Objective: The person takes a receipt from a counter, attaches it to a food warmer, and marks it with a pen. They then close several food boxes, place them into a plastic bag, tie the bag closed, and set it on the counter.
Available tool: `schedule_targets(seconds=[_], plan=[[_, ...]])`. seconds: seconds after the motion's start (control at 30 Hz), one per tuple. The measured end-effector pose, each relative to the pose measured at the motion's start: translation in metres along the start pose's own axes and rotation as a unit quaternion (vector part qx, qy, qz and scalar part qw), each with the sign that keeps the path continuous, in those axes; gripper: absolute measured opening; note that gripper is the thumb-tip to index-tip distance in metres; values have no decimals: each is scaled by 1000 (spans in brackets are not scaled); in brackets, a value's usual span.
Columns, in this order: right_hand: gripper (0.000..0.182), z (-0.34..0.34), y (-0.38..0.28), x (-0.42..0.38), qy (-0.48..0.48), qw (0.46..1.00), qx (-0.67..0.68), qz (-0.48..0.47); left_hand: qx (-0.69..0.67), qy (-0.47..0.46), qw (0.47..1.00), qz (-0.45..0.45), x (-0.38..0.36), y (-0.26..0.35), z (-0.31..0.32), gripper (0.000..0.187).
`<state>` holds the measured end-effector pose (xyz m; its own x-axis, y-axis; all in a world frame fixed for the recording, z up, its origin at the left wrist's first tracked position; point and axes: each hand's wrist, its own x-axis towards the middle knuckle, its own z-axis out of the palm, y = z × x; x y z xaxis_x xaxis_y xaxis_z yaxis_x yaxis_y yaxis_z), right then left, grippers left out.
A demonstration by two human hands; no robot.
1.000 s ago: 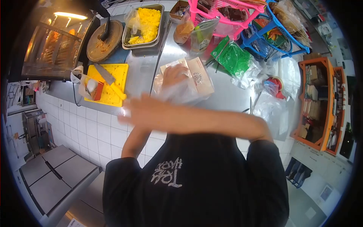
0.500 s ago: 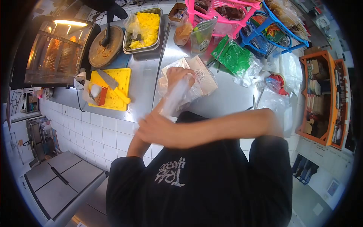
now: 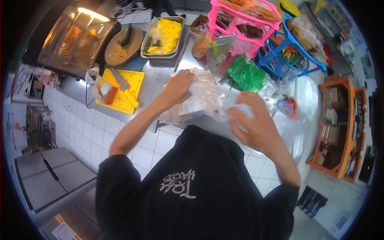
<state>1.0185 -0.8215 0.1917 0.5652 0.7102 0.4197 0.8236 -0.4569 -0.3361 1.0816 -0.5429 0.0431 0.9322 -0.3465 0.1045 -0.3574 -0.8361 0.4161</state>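
Observation:
My left hand (image 3: 179, 87) is closed on the gathered edge of a clear plastic bag (image 3: 206, 95). To its right, my right hand (image 3: 256, 124) is slightly blurred, its fingers apart and curved around the bag's far end, where thin plastic shows between them. Under the bag lies pale printed cardboard packaging (image 3: 191, 107), close to the counter's front edge and partly covered by the plastic.
A yellow cutting board (image 3: 134, 85) with a knife (image 3: 121, 80) lies left, near a round chopping block (image 3: 116, 58) and a metal tray (image 3: 143, 51) of yellow food. Pink basket (image 3: 211, 18), blue rack (image 3: 276, 60) and green bag (image 3: 248, 74) stand behind. An orange shelf (image 3: 346, 120) is at right.
My right hand has left my left forearm and swung right to the bag's far end. The plastic around my left wrist now stretches between both hands. The view has shifted slightly.

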Motion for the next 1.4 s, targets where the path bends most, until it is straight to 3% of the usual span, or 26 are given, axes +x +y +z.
schedule_targets(seconds=[0.07,0.13,0.2,0.23,0.27,0.33,0.4,0.43,0.5,0.57,0.67,0.73,0.8,0.87,0.97,1.0,1.03,1.07,1.1,1.13,1.17,1.2,1.27,1.3,1.33,1.4], plan=[[40,18,32,-42,196,981,-4,1,49,5,997,68,0,13,-35,39],[49,68,59,-86,286,957,-22,48,70,33,989,123,4,39,-82,38],[57,137,69,-111,319,937,63,126,115,34,986,117,14,75,-134,36],[53,140,62,-90,324,944,49,37,143,0,982,125,19,90,-158,35],[53,154,60,-67,321,945,58,23,170,-37,976,133,26,104,-180,34],[47,181,60,-33,428,830,311,176,205,-92,966,129,47,135,-216,34],[46,182,58,-1,411,755,468,207,120,-119,984,59,61,172,-248,37],[46,182,54,14,387,706,552,219,125,-114,984,53,61,176,-253,37],[46,181,44,32,293,591,717,226,12,-117,992,-37,71,180,-259,40],[45,184,24,30,142,441,856,231,27,-92,995,1,67,165,-251,40],[44,174,-9,-5,26,263,931,251,92,-54,994,39,58,117,-221,40],[44,160,-22,-44,21,174,943,283,197,-13,980,2,16,141,-210,34],[44,141,-19,-86,66,122,940,313,203,59,971,110,-15,148,-176,29],[43,130,-13,-118,124,97,932,326,191,13,974,118,-28,167,-148,30],[41,115,34,-137,233,199,902,304,172,-21,981,86,-18,160,-116,32],[41,108,41,-135,246,200,899,303,159,-23,986,47,-15,150,-102,32],[40,100,43,-129,271,284,855,338,157,-25,986,57,-17,138,-88,32],[39,95,48,-126,293,362,803,372,148,-18,989,1,-19,123,-70,29],[36,107,62,-141,267,419,775,390,140,-11,988,-57,-22,105,-50,28],[36,111,72,-153,278,416,774,388,142,5,988,-62,-31,80,-23,27],[32,112,79,-164,261,494,716,419,141,21,987,-68,-40,60,5,27],[29,114,89,-175,240,566,649,448,140,18,988,-59,-46,54,30,27],[20,121,127,-197,234,726,422,490,80,24,980,-181,-55,52,65,30],[17,114,146,-203,239,799,283,474,78,22,980,-181,-54,59,75,30],[15,105,170,-207,236,853,136,445,77,25,976,-200,-48,70,85,30],[15,87,233,-216,216,896,-79,380,72,28,972,-224,-48,74,99,30]])
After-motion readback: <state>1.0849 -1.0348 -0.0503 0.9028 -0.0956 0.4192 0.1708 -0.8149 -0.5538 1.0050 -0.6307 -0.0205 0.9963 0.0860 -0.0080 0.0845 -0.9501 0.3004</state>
